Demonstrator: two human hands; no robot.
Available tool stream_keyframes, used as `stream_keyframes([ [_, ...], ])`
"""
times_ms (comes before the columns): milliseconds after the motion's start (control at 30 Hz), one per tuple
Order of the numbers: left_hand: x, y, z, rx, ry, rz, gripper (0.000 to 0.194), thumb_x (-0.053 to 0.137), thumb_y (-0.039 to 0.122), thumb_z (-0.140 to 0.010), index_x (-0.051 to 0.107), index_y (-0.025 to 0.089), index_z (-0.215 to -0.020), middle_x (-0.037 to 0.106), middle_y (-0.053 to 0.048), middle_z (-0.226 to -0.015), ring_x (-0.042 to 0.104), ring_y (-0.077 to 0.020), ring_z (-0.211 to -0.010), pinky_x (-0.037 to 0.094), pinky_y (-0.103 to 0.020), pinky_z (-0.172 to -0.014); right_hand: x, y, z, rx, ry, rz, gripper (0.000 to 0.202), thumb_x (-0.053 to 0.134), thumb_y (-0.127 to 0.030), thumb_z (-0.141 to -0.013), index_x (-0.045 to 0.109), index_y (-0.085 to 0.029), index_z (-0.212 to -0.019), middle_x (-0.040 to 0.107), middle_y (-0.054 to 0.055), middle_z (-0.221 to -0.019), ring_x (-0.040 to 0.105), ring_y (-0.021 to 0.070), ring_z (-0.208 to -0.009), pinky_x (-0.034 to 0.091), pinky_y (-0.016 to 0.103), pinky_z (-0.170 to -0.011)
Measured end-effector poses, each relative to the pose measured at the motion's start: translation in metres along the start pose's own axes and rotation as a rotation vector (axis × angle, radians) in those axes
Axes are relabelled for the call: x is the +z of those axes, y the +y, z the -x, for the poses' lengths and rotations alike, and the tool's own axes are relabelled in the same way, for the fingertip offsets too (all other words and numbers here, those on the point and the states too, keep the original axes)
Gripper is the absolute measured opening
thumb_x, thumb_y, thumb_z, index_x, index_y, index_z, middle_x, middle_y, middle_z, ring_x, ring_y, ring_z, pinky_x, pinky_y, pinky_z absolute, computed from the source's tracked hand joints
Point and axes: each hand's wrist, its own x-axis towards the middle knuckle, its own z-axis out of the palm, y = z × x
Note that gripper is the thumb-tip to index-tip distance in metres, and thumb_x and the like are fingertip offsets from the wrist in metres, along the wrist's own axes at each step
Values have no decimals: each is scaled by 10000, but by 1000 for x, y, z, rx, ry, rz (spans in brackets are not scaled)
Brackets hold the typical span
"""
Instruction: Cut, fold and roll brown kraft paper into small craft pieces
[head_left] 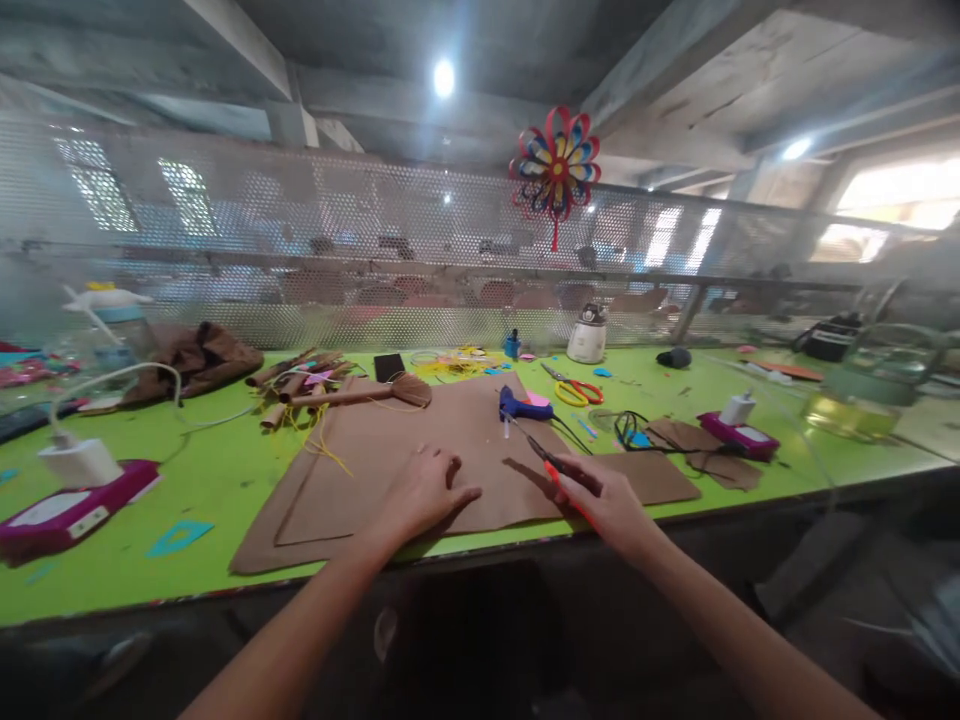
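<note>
My left hand (431, 492) rests on a large sheet of brown paper (367, 440), its fingers apart and nothing in them. To the right, my right hand (604, 497) is closed on the red handles of a pair of scissors (552, 466). The dark blades point up and to the left, over the right part of the paper. Just beyond their tips lies a blue glue gun (525, 406) beside a bit of pink paper. A smaller brown piece (649, 476) is on the table to the right of my right hand.
Yellow-handled scissors (574, 391), brown paper rolls (330, 396) and yellow strands lie farther back on the green table (202, 480). Purple power strips (739, 436) stand at both sides. A jug of yellowish liquid (855, 400) is at the right. A paper flower (557, 168) hangs above.
</note>
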Motion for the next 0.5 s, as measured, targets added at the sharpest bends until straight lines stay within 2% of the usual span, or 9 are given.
stream_keyframes([
  [100,4,-5,-1,-21,15,88,418,562,546,-734,600,167,-906,599,-83,-882,539,-247,-880,396,-314,-716,-25,4,-30,-70,66,53,430,536,-438,-813,609,-149,-1122,663,68,-847,608,171,-691,497,285,-629],
  [167,5,-8,-1,-40,17,124,331,573,489,-746,582,173,-846,599,-65,-854,546,-224,-829,389,-296,-680,-46,13,-68,-123,174,185,459,513,-425,-822,583,-139,-1174,666,81,-897,605,174,-711,490,286,-631],
  [200,5,-9,-1,-38,17,134,283,568,452,-759,576,175,-817,599,-59,-848,547,-213,-810,385,-289,-671,-55,19,-89,-120,250,296,459,495,-422,-825,601,-115,-1150,671,89,-879,602,176,-698,483,282,-612],
  [233,4,-9,-1,-28,17,141,241,558,416,-773,573,176,-796,601,-55,-844,547,-204,-797,382,-283,-666,-63,27,-110,-85,275,450,444,484,-418,-823,631,-107,-1103,677,86,-831,596,176,-676,471,276,-590],
  [267,3,-8,0,-13,13,149,210,544,384,-787,574,177,-783,604,-53,-843,548,-197,-793,380,-278,-668,-68,35,-130,-56,281,508,418,504,-404,-807,664,-95,-1038,679,90,-773,588,184,-649,453,278,-565],
  [367,-2,-5,2,-8,6,181,191,498,338,-819,596,180,-781,623,-54,-831,557,-187,-795,381,-270,-681,-70,59,-173,13,278,614,318,560,-358,-764,713,-85,-825,660,107,-640,568,203,-599,404,286,-538],
  [500,-7,-4,3,-51,-2,240,232,468,348,-829,632,187,-802,651,-47,-810,572,-183,-764,386,-265,-670,-60,77,-185,40,206,694,248,578,-303,-758,695,-98,-682,636,141,-598,586,237,-643,386,304,-579],
])
